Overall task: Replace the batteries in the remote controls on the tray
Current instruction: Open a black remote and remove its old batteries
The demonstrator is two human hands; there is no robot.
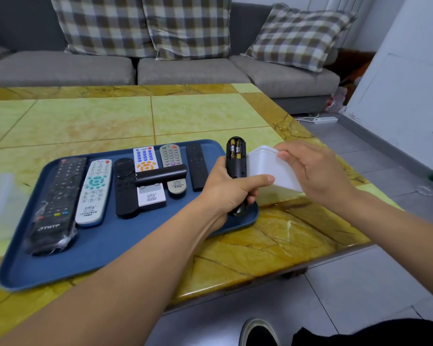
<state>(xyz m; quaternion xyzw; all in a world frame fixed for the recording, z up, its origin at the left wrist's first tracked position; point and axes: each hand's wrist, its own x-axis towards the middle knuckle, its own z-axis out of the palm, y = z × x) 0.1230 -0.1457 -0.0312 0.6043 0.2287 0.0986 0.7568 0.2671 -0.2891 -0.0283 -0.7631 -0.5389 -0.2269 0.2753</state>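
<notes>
Gray sofa (160,71) with checked pillows (140,26) fills the far side at 12 o'clock, and a white wall (410,83) stands at 2 o'clock. Below it I see the big yellow stone counter (85,121). On the counter lies the blue tray (110,245), around 9 o'clock from the middle. Six remotes rest on it in a row, and a loose black cover (161,175) lies across two of them.

My left hand (231,188) is curled tight round a black remote (236,171), held up at the tray's right edge. Its back is off, and two batteries (235,149) sit inside. I cannot tell if they are old or new. My right hand (313,168), at 3 o'clock, pinches the rim of a white box (268,168) with bent fingers.

I think the job has only just begun: one remote is open, and the six on the tray look untouched.
</notes>
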